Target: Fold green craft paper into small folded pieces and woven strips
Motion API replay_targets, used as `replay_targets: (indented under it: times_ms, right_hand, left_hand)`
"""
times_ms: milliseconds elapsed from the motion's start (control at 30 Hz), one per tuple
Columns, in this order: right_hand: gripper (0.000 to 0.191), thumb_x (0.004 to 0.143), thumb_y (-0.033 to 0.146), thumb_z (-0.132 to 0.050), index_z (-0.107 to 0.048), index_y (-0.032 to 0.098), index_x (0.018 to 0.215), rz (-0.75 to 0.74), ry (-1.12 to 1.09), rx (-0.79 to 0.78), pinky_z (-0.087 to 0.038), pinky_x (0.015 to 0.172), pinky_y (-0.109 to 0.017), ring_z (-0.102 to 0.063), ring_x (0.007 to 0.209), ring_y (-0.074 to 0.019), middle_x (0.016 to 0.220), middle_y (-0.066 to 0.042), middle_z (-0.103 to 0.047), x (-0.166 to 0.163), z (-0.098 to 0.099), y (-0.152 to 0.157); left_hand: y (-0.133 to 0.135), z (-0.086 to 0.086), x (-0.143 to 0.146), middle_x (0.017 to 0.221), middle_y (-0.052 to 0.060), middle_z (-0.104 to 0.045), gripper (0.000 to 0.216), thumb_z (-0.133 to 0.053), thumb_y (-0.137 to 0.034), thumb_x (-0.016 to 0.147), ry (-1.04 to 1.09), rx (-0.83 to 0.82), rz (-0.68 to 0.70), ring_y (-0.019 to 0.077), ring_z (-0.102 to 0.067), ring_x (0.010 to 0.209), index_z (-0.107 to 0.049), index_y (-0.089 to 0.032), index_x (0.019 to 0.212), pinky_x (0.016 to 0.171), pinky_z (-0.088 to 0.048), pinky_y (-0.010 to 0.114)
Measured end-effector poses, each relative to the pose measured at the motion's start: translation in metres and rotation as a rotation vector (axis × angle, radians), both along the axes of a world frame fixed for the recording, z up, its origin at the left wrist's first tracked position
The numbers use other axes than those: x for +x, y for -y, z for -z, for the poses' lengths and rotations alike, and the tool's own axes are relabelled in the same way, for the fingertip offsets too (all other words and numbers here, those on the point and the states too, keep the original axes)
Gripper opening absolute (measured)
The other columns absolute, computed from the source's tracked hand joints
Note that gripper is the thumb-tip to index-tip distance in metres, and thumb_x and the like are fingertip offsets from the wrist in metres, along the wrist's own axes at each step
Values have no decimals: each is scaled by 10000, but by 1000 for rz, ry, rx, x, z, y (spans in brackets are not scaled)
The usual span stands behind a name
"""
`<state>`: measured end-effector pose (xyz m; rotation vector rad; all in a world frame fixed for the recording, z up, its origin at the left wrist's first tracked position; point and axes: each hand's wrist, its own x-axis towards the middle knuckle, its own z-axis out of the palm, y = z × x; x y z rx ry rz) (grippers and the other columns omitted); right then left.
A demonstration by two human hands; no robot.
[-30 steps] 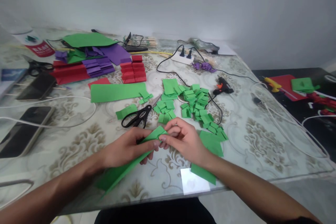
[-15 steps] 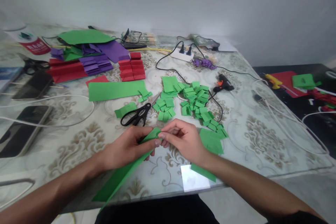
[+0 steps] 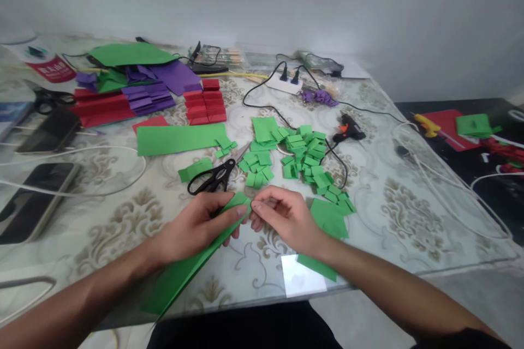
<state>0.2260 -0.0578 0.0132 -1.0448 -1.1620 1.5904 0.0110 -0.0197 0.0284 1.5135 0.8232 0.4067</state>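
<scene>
A long green paper strip slants from the table's front edge up to the middle. My left hand is closed on it near the upper end, thumb on top and fingers beneath. My right hand pinches the strip's tip with thumb and forefinger. Black-handled scissors lie just beyond my left hand, blades pointing away to the right. Past my right hand is a pile of small folded green paper pieces. Green paper sheets lie beside my right wrist, partly under the forearm.
A black glue gun and a white power strip with cords stand beyond the pile. Folded red paper and purple paper lie at the back left. Two phones and a white cable are at left.
My left thumb has shifted slightly on the strip, and the strip's upper end is turned flatter, showing more of its face. My right hand stays at the tip.
</scene>
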Motion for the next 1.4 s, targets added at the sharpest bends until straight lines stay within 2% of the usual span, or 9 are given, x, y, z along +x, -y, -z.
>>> replay_targets:
  times_ms: [133, 467, 633, 800, 933, 1000, 1067, 1167, 1400]
  right_hand:
    - [231, 954, 395, -734, -677, 180, 889, 4, 46, 43, -577, 603, -230, -694, 614, -119, 705, -2, -714, 0, 1, 1]
    - [206, 1023, 335, -629, -651, 185, 885, -1, 179, 162, -489, 566, -219, -622, 600, -111, 665, 10, -656, 0, 2, 3]
    - [233, 1043, 339, -603, -643, 185, 873, -18, 208, 194, -491, 585, -218, -615, 626, -108, 693, 12, -640, 1, 2, 4]
    - [229, 1043, 335, -602, -659, 182, 883, -12, 166, 184, -519, 603, -221, -644, 644, -112, 719, -2, -664, 1, 1, 5]
    - [104, 989, 279, -681, -683, 197, 1053, 57, 119, 234, -573, 652, -237, -696, 698, -127, 787, -10, -711, 1, 4, 5]
    - [203, 923, 223, -757, -696, 210, 1116, 94, 127, 301, -595, 691, -243, -726, 759, -135, 859, -20, -743, 1, 5, 5]
    - [237, 879, 188, -802, -728, 215, 1102, 115, 152, 357, -606, 698, -243, -740, 770, -138, 881, -23, -766, 0, 6, 4]
    - [181, 869, 176, -821, -773, 215, 1040, 132, 168, 378, -614, 651, -231, -740, 679, -126, 804, -6, -776, 0, 7, 3]
    - [110, 851, 218, -852, -809, 212, 951, 152, 104, 296, -641, 597, -212, -747, 598, -121, 723, 5, -789, -1, 6, 2]
  left_hand:
    - [1, 0, 1, 669, -23, -551, 448, -539, -496, 1060, -1, 33, -22, 111, -477, 621, -664, -149, 804, 565, -390, 224]
    - [0, 1, 2, 696, -5, -573, 432, -542, -480, 1042, -50, 94, 3, 134, -498, 653, -672, -138, 810, 586, -398, 249]
    - [1, 2, 2, 727, -14, -559, 384, -575, -459, 1035, -78, 173, -51, 131, -500, 675, -642, -150, 818, 595, -394, 246]
    - [1, 1, 1, 720, -27, -533, 387, -554, -453, 1053, -65, 166, -38, 119, -470, 662, -643, -156, 823, 581, -381, 236]
    - [1, -1, 0, 710, -30, -522, 393, -543, -439, 1061, -47, 149, -47, 115, -450, 649, -632, -159, 800, 571, -375, 231]
    - [2, -1, 0, 708, -29, -522, 388, -538, -432, 1063, -46, 148, -47, 115, -452, 646, -634, -158, 804, 566, -374, 231]
    - [2, -2, 1, 705, -28, -519, 390, -530, -432, 1066, -39, 143, -52, 115, -451, 642, -633, -159, 807, 562, -374, 232]
    - [3, -3, 2, 697, -32, -511, 393, -531, -437, 1065, -27, 132, -61, 112, -442, 629, -620, -163, 799, 551, -370, 231]
    - [3, -2, 2, 710, -24, -518, 406, -512, -449, 1074, -34, 140, -37, 119, -460, 646, -635, -159, 816, 558, -378, 234]
